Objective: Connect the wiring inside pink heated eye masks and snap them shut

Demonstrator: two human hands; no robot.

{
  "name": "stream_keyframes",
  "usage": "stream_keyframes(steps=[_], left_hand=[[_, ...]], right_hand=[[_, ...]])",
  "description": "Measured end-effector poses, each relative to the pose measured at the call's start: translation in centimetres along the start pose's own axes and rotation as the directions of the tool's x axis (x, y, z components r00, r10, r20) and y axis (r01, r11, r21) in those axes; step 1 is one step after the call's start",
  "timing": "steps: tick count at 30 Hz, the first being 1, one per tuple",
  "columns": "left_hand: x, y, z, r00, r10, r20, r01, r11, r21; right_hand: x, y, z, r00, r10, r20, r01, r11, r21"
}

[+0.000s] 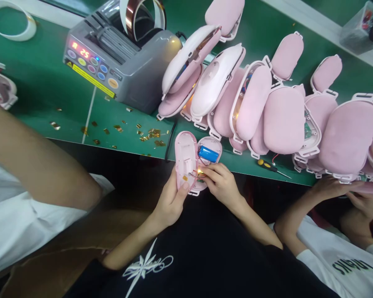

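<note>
Left hand (170, 198) grips the opened pink housing (185, 159) at the near table (43, 91) edge. Right hand (220, 182) pinches amber tape (200, 171) just below the blue battery (209, 154). Recommend pressing flat, clear of wires. Tape dispenser (121, 62) sits far left.

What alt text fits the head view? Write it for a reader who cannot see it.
A person's left hand holds an opened pink device shell while the right hand presses a strip of amber tape inside, beside a blue battery. Behind on the green bench sit a grey tape dispenser and a heap of pink padded units.
</note>
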State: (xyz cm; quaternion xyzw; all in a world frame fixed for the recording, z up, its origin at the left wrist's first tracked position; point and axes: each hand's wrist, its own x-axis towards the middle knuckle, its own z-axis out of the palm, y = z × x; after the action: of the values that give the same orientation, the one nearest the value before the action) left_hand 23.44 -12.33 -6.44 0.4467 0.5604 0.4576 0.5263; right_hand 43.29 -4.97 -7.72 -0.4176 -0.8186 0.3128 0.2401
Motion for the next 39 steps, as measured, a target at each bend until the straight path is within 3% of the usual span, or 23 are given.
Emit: stream_keyframes(steps=[9,19,28,34,39], left_hand=[[0.5,1.1,0.3,0.999,0.043,0.025,-0.045,0.996,0.075],[0.6,0.9,0.3,1.000,0.009,0.027,-0.012,0.997,0.081],[0.6,0.7,0.1,1.000,0.003,0.027,-0.006,0.994,0.112],[2.1,0.9,-0.9,0.996,0.078,0.041,-0.087,0.959,0.270],[3.3,2.0,-1.4,0.980,0.145,0.139,-0.184,0.924,0.334]], right_hand=[[-0.3,-0.4,-0.3,0.998,0.065,-0.007,-0.064,0.992,0.107],[-0.6,0.0,-0.3,0.992,0.119,-0.038,-0.112,0.980,0.163],[-0.5,0.7,-0.3,0.991,0.133,0.025,-0.136,0.969,0.206],[0.0,0.8,-0.9,0.988,0.145,0.048,-0.153,0.959,0.238],[0.3,0.6,-1.4,0.988,0.147,0.042,-0.153,0.961,0.232]])
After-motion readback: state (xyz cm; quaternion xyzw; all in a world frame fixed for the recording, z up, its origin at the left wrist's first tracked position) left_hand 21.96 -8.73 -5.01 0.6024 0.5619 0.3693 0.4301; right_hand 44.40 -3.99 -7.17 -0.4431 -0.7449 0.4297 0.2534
